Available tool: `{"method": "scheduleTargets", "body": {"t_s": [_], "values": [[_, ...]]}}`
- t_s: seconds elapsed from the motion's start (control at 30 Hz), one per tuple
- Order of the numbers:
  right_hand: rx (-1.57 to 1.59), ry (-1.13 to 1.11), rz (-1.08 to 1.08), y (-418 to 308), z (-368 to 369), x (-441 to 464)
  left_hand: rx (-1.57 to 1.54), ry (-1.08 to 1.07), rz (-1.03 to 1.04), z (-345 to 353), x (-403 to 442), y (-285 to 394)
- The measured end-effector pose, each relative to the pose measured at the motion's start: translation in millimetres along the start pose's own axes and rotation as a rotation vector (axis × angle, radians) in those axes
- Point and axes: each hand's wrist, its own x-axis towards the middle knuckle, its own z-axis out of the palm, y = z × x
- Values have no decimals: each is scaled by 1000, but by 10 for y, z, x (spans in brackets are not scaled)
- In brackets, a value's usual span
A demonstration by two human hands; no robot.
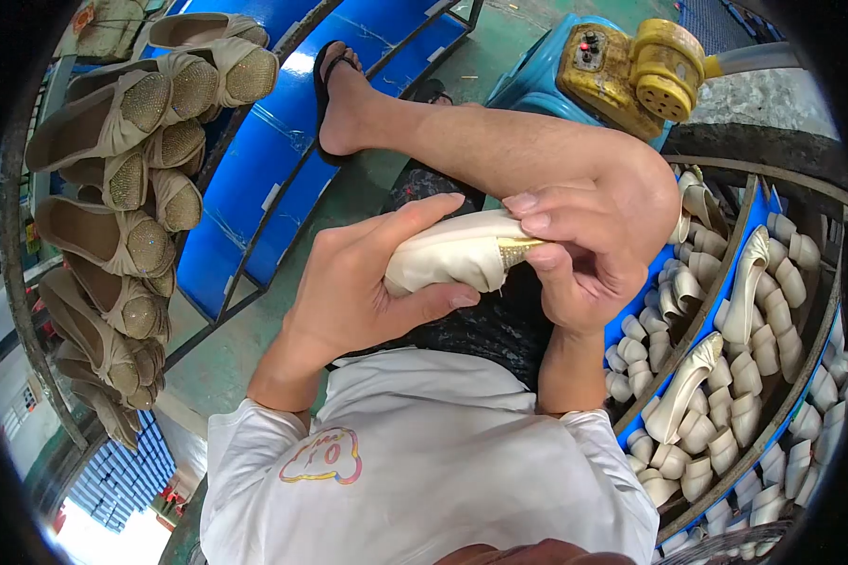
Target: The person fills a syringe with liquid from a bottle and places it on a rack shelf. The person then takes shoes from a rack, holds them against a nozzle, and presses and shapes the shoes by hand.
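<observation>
Grip of the left hand (353,268) is clamped around a cream shoe (448,259); the right hand (589,250) pinches its gold-glittered end (514,251).

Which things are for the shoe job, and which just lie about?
Likely for the job:
cream shoe, in left hand and right hand
glitter-toed shoes at left
pale curved pieces at right

Probably just about:
yellow device, use unclear
black flip-flop, being worn

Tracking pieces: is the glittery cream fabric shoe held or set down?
Held: the left hand grips the cream shoe; the right hand's fingers pinch its glittery end.
</observation>
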Motion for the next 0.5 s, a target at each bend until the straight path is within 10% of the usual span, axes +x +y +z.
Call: {"method": "scheduleTargets", "body": {"t_s": [0.13, 0.37, 0.5], "values": [[-20, -72, -58, 105, -46, -50, 1, 2, -6, 19, -13, -59], [306, -183, 496, 82, 322, -388, -357, 56, -147, 57, -55, -6], [34, -117, 468, 53, 477, -522, -20, 133, 231, 67, -78, -210]]}}
